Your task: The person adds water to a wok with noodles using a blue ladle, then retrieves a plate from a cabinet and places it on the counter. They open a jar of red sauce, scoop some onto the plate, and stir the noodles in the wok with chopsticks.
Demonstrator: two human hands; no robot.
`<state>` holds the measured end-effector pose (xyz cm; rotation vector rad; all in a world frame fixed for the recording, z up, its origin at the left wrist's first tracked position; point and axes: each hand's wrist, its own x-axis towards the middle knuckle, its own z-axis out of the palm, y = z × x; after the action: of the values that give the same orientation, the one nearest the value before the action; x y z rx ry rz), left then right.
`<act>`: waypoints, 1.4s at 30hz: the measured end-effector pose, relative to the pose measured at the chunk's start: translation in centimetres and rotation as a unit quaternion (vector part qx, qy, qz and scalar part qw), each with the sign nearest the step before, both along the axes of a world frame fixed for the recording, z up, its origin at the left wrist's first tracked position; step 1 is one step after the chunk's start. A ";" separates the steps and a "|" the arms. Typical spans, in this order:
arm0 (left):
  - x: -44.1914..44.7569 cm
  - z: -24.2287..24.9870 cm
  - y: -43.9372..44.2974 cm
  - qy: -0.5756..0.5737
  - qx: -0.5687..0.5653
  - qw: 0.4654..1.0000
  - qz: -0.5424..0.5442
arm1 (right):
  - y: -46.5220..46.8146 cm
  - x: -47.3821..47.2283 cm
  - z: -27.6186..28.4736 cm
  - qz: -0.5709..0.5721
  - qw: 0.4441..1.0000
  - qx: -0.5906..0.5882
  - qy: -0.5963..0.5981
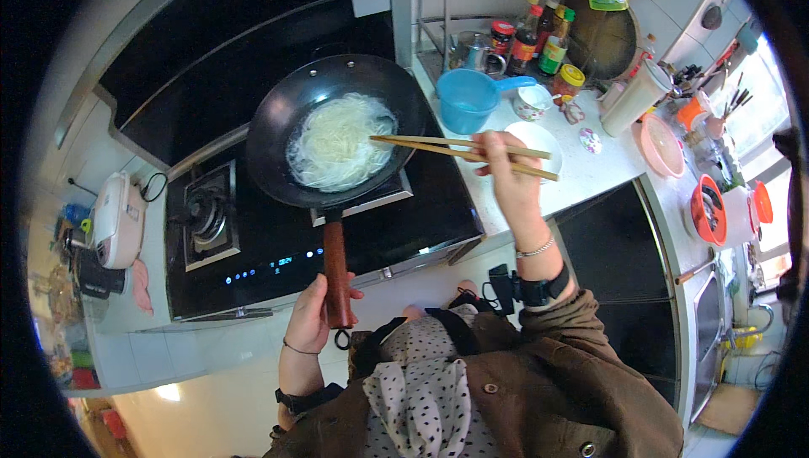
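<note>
A black wok sits on the right burner of the black glass gas hob, with pale noodles in cloudy liquid inside it. My left hand grips the wok's reddish-brown wooden handle near its end. In my right hand is a pair of long wooden chopsticks, whose tips reach the right side of the noodles. Behind that hand, a white bowl or plate rests on the worktop, partly hidden.
Right of the hob stand a blue plastic dipper, a floral cup and a clear lidded container. Sauce bottles crowd the corner rack. A rice cooker is at the left, and a pink basin at the right.
</note>
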<state>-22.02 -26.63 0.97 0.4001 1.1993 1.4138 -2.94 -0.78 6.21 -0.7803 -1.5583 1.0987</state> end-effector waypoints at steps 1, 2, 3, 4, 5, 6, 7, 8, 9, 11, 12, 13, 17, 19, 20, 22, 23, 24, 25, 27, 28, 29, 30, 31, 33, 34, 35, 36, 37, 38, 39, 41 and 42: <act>-0.1 -0.2 -0.3 0.012 0.014 1.000 0.004 | 0.0 0.5 0.0 -0.012 1.000 -0.009 0.016; -0.2 -0.4 -0.5 0.019 0.009 1.000 0.003 | -0.1 0.7 -0.1 -0.027 1.000 -0.011 0.009; -0.5 -0.8 -0.7 0.022 0.025 0.999 -0.002 | -0.1 1.1 0.0 -0.026 1.000 -0.005 -0.006; -0.8 -1.1 -0.9 0.033 0.007 0.999 0.012 | -0.1 1.3 -0.1 -0.026 1.000 0.008 -0.011; -0.9 -1.6 -1.1 0.040 0.001 0.999 0.024 | -0.2 1.5 -0.2 -0.036 0.999 0.012 -0.021; -0.9 -2.1 -1.2 0.046 0.004 0.998 0.031 | -0.4 1.5 -0.3 -0.027 0.999 0.013 -0.021; -1.1 -2.3 -1.6 0.063 -0.001 0.997 0.045 | -0.6 1.7 -0.5 -0.027 0.999 0.012 -0.024; -1.3 -2.5 -1.8 0.078 0.010 0.996 0.048 | -0.5 2.1 -0.5 -0.041 0.999 0.015 -0.028; -1.2 -3.0 -1.6 0.092 -0.018 0.994 0.058 | -0.4 2.1 -0.7 -0.039 0.999 0.004 -0.021; -0.8 -3.2 -2.2 0.035 0.031 0.999 0.017 | -1.0 2.3 -1.4 -0.025 0.997 -0.037 0.061; -0.5 -3.4 -2.1 0.032 0.010 0.999 0.039 | -0.8 2.3 -1.6 -0.015 0.996 -0.060 0.068; -0.3 -3.6 -2.2 0.031 -0.015 0.997 0.062 | -0.9 2.4 -1.9 -0.002 0.991 -0.096 0.094; -0.2 -5.5 -1.4 0.006 -0.040 0.998 0.039 | -1.1 2.2 -2.5 -0.018 0.987 -0.140 0.078; 0.2 -6.5 -0.9 0.057 -0.096 0.993 0.032 | -1.6 2.2 -2.5 -0.017 0.975 -0.112 0.190; 0.4 -6.9 -0.6 0.063 -0.099 0.993 0.008 | -1.9 2.3 -2.4 -0.023 0.974 -0.119 0.191; 1.1 -7.2 0.3 0.065 -0.102 0.992 -0.044 | -2.7 2.6 -2.0 -0.033 0.971 -0.128 0.197; 1.6 -7.2 0.6 0.061 -0.103 0.990 -0.070 | -3.4 3.1 -1.8 -0.008 0.978 -0.074 0.197; 2.2 -7.0 1.0 0.055 -0.099 0.989 -0.096 | -3.8 3.4 -1.6 -0.008 0.983 -0.036 0.182; 3.0 -6.8 1.5 0.045 -0.079 0.989 -0.117 | -4.3 3.7 -1.3 -0.007 0.986 -0.002 0.169; 4.5 -6.2 2.3 0.015 -0.021 0.987 -0.159 | -5.1 4.9 -0.6 -0.021 0.988 0.094 0.123; 5.1 -5.8 2.8 0.010 -0.013 0.983 -0.184 | -5.4 5.7 -0.3 -0.050 0.980 0.179 0.076; 5.9 -5.4 3.4 0.010 -0.011 0.983 -0.186 | -5.5 6.4 0.0 -0.077 0.963 0.256 0.022; 6.9 -5.0 4.0 0.007 -0.002 0.982 -0.188 | -5.7 7.0 0.3 -0.081 0.947 0.309 0.028; 7.9 -4.7 4.8 0.004 0.007 0.982 -0.191 | -5.9 7.9 0.5 -0.070 0.937 0.343 0.018; 10.0 -3.6 6.2 -0.013 0.028 0.978 -0.206 | -6.4 9.7 0.6 -0.055 0.921 0.385 0.009; 11.2 -3.0 6.9 -0.015 0.033 0.976 -0.213 | -6.6 10.9 0.5 -0.039 0.918 0.395 0.001; 12.6 -2.3 7.8 -0.026 0.057 0.969 -0.239 | -6.6 12.2 0.3 -0.026 0.910 0.414 -0.016; 14.1 -1.7 9.0 -0.029 0.077 0.961 -0.263 | -6.8 13.7 0.1 -0.022 0.905 0.423 -0.039; 15.7 -0.8 9.9 -0.036 0.096 0.954 -0.282 | -6.9 15.3 0.0 -0.017 0.900 0.432 -0.057; 17.9 0.0 11.0 -0.014 0.088 0.957 -0.274 | -6.9 17.3 -0.1 0.005 0.899 0.429 -0.094; 19.8 0.9 12.1 -0.057 0.115 0.945 -0.300 | -6.8 19.4 -0.1 0.023 0.894 0.429 -0.124; 24.2 2.7 14.5 -0.117 0.149 0.919 -0.344 | -6.3 23.7 0.1 0.046 0.876 0.451 -0.168; 26.5 3.4 15.4 -0.168 0.132 0.923 -0.321 | -5.9 25.8 0.2 0.048 0.863 0.469 -0.179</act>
<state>4.49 -11.25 4.39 0.6417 0.5180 1.0059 22.84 -6.64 6.45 -0.2195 -2.1728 0.1405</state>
